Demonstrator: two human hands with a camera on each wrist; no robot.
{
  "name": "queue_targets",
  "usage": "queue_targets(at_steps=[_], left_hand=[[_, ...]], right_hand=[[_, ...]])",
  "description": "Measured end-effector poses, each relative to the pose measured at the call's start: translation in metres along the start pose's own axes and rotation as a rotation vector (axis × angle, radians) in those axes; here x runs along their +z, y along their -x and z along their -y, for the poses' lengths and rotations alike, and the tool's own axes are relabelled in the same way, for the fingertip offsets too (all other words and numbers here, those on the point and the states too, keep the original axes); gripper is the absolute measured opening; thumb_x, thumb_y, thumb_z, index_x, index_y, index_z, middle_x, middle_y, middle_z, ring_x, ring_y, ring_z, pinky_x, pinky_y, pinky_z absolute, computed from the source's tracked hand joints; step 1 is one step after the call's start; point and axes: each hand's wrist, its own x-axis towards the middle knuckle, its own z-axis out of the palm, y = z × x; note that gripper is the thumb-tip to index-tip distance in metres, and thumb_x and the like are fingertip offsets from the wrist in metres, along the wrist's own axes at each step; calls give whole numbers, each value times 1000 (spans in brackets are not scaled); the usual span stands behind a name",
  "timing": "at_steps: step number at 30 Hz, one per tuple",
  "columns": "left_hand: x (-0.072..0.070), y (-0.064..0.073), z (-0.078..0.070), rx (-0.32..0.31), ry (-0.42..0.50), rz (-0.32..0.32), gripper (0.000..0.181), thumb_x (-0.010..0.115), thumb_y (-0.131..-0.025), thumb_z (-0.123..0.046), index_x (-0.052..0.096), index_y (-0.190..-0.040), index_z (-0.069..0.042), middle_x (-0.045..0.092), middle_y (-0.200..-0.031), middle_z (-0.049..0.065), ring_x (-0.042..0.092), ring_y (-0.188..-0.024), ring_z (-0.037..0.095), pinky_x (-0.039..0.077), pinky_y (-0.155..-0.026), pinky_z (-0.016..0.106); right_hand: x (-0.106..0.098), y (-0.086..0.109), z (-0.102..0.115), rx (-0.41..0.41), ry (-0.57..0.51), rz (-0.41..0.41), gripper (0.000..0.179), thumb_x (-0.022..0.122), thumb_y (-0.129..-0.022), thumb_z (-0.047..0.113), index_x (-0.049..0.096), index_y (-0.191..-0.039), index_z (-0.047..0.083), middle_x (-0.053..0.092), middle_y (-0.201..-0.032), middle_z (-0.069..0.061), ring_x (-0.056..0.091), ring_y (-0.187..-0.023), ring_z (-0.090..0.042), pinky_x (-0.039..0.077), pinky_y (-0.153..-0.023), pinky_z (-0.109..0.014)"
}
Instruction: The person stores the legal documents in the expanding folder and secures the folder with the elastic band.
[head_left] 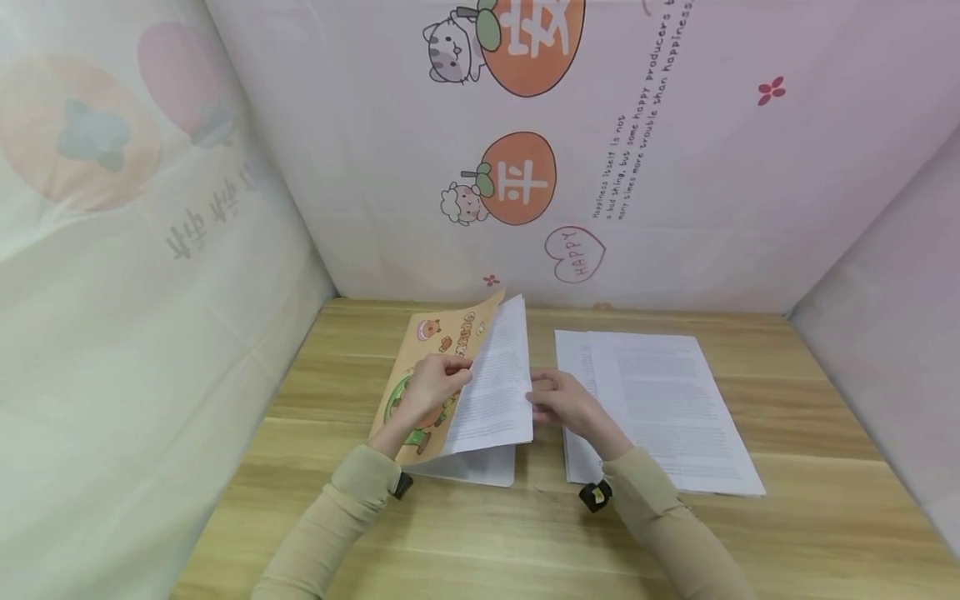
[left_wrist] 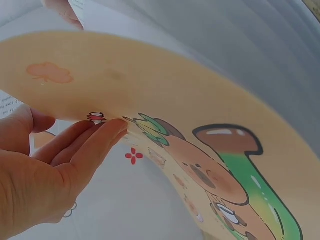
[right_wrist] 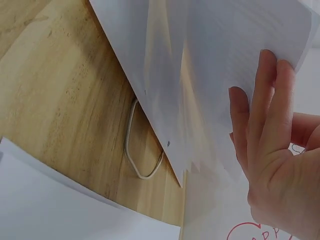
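Observation:
A tan folder (head_left: 402,367) with cartoon animals on its cover stands partly open on the table. My left hand (head_left: 435,382) pinches the right edge of its lifted cover (left_wrist: 165,75). Printed white sheets (head_left: 495,383) lie inside the folder, raised along their right side. That right edge is held by my right hand (head_left: 561,398), its thumb in front and its fingers (right_wrist: 267,95) behind the sheets. Below them shows the folder's pale back part (head_left: 480,467). A second stack of printed paper (head_left: 667,408) lies to the right, partly behind my right forearm.
A thin pale cord loop (right_wrist: 128,137) sticks out by the sheets in the right wrist view. The wooden table (head_left: 480,542) meets a white printed cloth (head_left: 675,258) at the back, with more cloth on both sides.

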Motion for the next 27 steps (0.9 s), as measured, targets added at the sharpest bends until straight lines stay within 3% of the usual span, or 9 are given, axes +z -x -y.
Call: queue_targets(at_steps=[6, 13, 20, 27], left_hand=[[0, -1, -3, -1, -21, -1, 34, 60, -90, -10, 69, -120, 1, 75, -111, 15, 60, -72, 11, 49, -64, 18], [2, 0, -3, 4, -26, 1, 34, 59, -90, -10, 69, -120, 3, 75, -110, 16, 60, -71, 10, 49, -62, 18], [4, 0, -3, 9, 5, 16, 35, 59, -90, -9, 68, -121, 4, 74, -110, 17, 60, -74, 10, 50, -63, 18], [5, 1, -4, -2, 6, 9, 35, 59, -89, -9, 68, -121, 3, 75, -107, 16, 58, -71, 10, 47, -60, 18]], right_hand=[[4, 2, 2, 0, -17, -28, 55, 54, -96, 2, 34, -145, -11, 69, -91, -5, 63, -67, -3, 57, -65, -16], [10, 0, 2, -14, -60, -36, 53, 53, -96, 0, 34, -143, -13, 69, -97, -12, 63, -69, -4, 56, -64, -14], [17, -4, 0, -12, -74, -18, 49, 51, -96, -3, 37, -141, -15, 71, -85, -4, 65, -66, -3, 58, -64, -16], [20, -5, 2, 21, -71, -38, 56, 53, -96, 0, 31, -147, -13, 66, -99, -12, 63, -69, -4, 57, -65, -15]])
